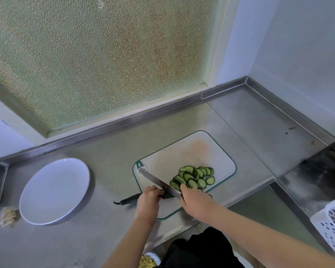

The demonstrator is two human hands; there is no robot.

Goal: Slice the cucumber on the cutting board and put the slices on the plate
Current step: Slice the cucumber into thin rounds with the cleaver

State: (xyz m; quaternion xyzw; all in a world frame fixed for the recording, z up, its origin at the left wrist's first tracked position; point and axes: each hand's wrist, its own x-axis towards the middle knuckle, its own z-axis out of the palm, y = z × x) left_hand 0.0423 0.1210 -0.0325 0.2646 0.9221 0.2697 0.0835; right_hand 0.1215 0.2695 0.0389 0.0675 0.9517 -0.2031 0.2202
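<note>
Left hand (147, 199) fingers curl down on the cucumber (128, 199) at the board (186, 151) near edge; right hand (194, 202) wraps the knife (159, 182) — slices (193, 176) piled mid-board, plate (54, 190) well left — bare tabletop (108, 161) between.

Brushed steel counter (240, 120), glossy white plate (54, 190), matt plastic cutting board (191, 151), shiny metal knife (159, 182), pebbled frosted glass (97, 55)

left hand (148, 198): bare, no glove, no rings or watch | right hand (196, 203): same deal, bare | forearms: no sleeves showing at all | clothing (199, 250): dark black garment down below
</note>
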